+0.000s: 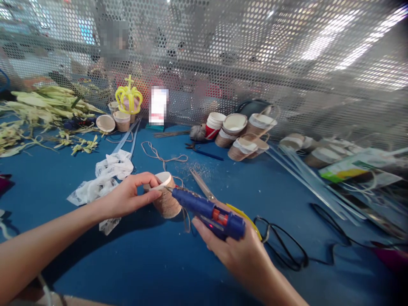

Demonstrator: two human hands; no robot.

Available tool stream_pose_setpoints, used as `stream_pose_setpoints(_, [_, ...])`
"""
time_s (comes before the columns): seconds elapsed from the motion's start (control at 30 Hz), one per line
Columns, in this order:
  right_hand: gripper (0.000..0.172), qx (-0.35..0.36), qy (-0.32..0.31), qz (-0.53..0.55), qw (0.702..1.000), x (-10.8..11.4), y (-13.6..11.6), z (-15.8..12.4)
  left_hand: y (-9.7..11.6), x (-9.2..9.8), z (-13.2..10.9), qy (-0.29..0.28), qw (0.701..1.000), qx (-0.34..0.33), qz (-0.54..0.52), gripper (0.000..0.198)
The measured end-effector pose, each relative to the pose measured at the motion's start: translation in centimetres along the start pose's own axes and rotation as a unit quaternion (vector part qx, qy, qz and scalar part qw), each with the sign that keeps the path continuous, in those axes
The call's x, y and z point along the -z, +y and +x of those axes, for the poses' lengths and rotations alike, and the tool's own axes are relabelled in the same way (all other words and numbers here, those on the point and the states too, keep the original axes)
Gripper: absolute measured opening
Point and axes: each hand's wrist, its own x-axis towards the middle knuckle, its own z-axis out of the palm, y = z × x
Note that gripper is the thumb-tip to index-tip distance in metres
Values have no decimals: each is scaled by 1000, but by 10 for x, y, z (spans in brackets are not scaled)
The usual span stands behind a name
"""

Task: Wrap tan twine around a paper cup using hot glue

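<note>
A small cup wrapped in brown twine [168, 204] stands tilted on the blue table. My left hand [135, 193] pinches its rim from the left, fingers closed on it. In my right hand [234, 246] is a blue glue gun [204, 208] with a small red light lit; its nozzle points left at the cup's rim. White lace ribbon [110, 174] lies crumpled left of the cup. Loose twine [159, 155] trails behind the cup. Scissors with yellow handles [204, 185] lie partly hidden behind the glue gun.
Wrapped cups [234, 125] stand at the back right, beside pliers [207, 154]. Clear glue sticks [306, 182] and a black cable [287, 246] lie right. Corn husks [47, 104], a yellow crown [128, 100] and a bright phone [158, 106] sit along the perforated metal screen [197, 55].
</note>
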Motion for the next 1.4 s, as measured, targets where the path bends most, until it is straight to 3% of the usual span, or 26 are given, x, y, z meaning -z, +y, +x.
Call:
stream_pose_setpoints(0.43, [11, 13, -4, 12, 1000, -1, -2, -2, 2, 0, -1, -3, 1000, -5, 18, 17])
stream_pose_setpoints(1.0, [6, -59, -22, 40, 997, 3, -2, -1, 1, 1, 0, -10, 999, -30, 14, 14])
stream_pose_setpoints(1.4, [8, -18, 37, 44, 998, 5, 2, 2, -1, 2, 0, -13, 999, -44, 10, 17])
